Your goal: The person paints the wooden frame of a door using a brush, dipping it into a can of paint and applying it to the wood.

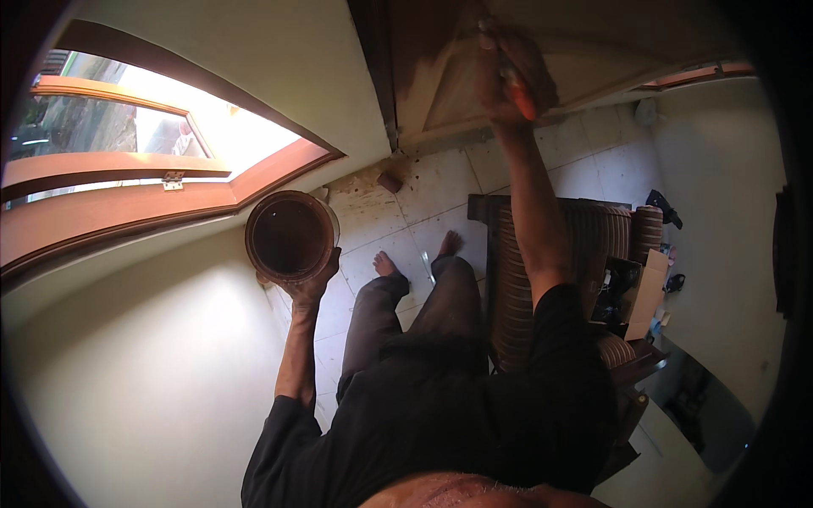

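My left hand (pixel 305 279) grips a round tub (pixel 290 233) of dark brown liquid, held below the open window. Up at the top, my right hand (pixel 504 80), blurred, is closed round a brush with an orange handle (pixel 521 97) against a brown wooden panel (pixel 449 59), which shows uneven darker and lighter patches. The brush's bristles are hard to make out.
A wooden-framed window (pixel 246 182) stands open at left. Below right are a striped sofa (pixel 517 254), an open cardboard box (pixel 644 296) and a dark glass top (pixel 694 398). A small brown block (pixel 389 181) lies on the tiled floor (pixel 364 229) near my feet.
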